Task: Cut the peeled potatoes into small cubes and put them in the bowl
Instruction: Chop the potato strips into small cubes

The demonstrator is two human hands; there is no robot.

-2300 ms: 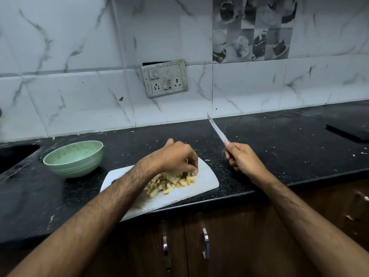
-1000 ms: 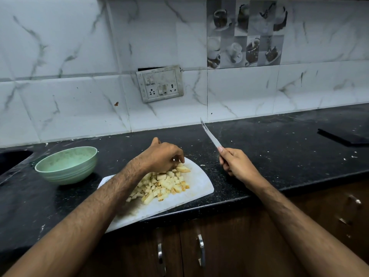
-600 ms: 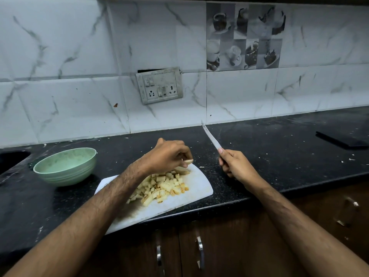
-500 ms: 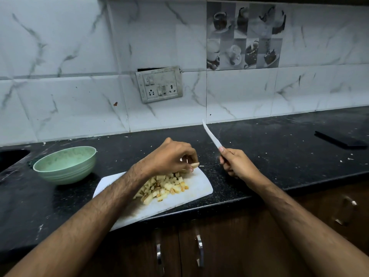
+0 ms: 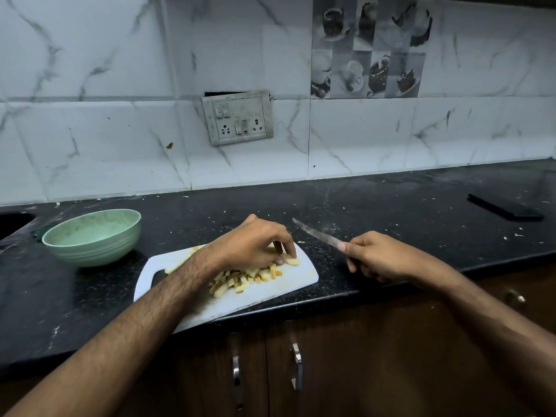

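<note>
A white cutting board (image 5: pixel 296 282) lies at the counter's front edge, carrying a heap of small potato cubes (image 5: pixel 245 279). My left hand (image 5: pixel 252 243) hovers over the heap, its fingertips pinching a larger uncut potato piece (image 5: pixel 292 261) down on the board's right part. To the right of the board, my right hand (image 5: pixel 380 257) grips a knife (image 5: pixel 316 233) by the handle; the blade points up-left, lifted off the board. A pale green bowl (image 5: pixel 93 236) stands on the counter left of the board, and I see no potato in it.
The black stone counter (image 5: pixel 391 212) is strewn with small scraps. A flat black object (image 5: pixel 505 207) lies at the far right. A dark sink opening (image 5: pixel 13 222) sits at the far left. A socket plate (image 5: pixel 237 117) hangs on the tiled wall. Cabinet doors with handles (image 5: pixel 296 367) lie below.
My left hand brought the larger potato piece down onto the board's right part. My right hand lowered the knife, so the blade now lies flatter and nearer the board.
</note>
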